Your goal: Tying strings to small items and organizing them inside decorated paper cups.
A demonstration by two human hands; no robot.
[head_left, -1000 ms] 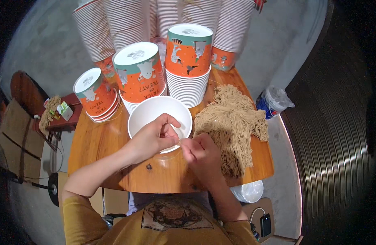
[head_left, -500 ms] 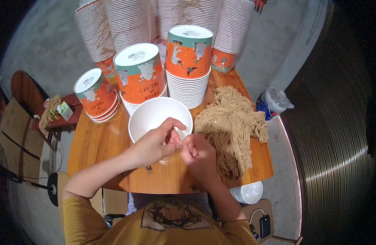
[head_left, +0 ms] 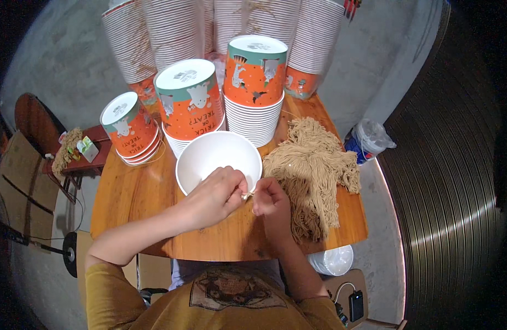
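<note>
Hands meet at the near rim of the white bowl [head_left: 209, 157] on the bench [head_left: 127, 192]: left hand [head_left: 215, 195] and right hand [head_left: 270, 201] pinch a cord end [head_left: 247, 194] beside the cord pile [head_left: 311, 170].

Your left hand [head_left: 214, 197] and right hand [head_left: 271, 201] meet at the near rim of the bowl [head_left: 209, 159] on the tabletop [head_left: 129, 192]. String pile [head_left: 314, 170] lies right of it, cup stacks [head_left: 253, 82] behind.

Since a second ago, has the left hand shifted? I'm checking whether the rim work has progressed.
Yes, slightly: the left hand has slid rightward along the white cup's rim, closer to the pile of tan string.
</note>
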